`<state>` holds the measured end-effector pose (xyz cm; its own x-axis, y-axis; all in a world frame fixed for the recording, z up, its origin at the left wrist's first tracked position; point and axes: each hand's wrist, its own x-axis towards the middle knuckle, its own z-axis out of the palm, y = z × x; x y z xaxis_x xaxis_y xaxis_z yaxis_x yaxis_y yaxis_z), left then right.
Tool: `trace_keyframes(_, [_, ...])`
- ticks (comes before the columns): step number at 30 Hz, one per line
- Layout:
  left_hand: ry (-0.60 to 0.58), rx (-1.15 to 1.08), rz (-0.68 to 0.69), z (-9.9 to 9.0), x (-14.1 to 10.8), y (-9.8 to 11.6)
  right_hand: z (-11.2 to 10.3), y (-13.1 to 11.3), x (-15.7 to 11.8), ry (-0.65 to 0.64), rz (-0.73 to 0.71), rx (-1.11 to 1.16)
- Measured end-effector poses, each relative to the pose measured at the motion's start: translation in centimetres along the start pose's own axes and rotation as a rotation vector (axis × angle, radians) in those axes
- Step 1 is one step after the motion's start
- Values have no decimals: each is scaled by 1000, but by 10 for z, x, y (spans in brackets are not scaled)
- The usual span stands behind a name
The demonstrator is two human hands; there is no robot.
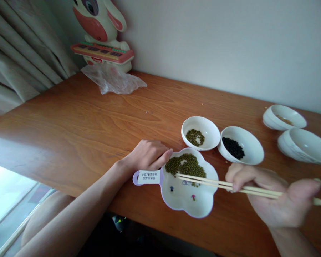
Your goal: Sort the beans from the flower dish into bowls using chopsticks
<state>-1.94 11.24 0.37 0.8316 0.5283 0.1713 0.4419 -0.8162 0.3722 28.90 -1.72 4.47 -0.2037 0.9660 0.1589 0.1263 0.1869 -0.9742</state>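
Note:
My right hand (273,192) is closed around a pair of light wooden chopsticks (224,185), which reach left across a white flower-shaped dish (182,200) with a purple rim. Their tips are at the lower edge of a spread of green mung beans (187,166) in that dish; I cannot make out a bean between them. At the dish's upper left, my left hand (149,153) rests on the table, fingers curled and thumb at the rim, holding it. A white label (149,177) with printed characters covers most of the dish's short handle.
Behind the dish stand a white bowl (210,132) with mung beans and another white bowl (253,151) with black beans. Farther right are stacked bowls (273,121) with pale contents and more stacked bowls (296,144). A plastic bag (117,80) lies by a toy keyboard (101,51).

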Motion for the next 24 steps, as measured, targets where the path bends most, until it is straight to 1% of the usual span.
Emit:
trace_keyframes(4, [-14, 2, -10, 0, 1, 1, 6, -1, 1, -25, 10, -25])
trace_keyframes(14, [5, 1, 10, 2, 1, 0, 9, -3, 4, -49, -15, -70])
trace_keyframes(20, [-22, 11, -4, 1, 1, 0, 11, 0, 3, 6, -83, -13])
trace_keyframes(24, [-23, 11, -6, 1, 0, -1, 10, 2, 1, 56, -86, -28])
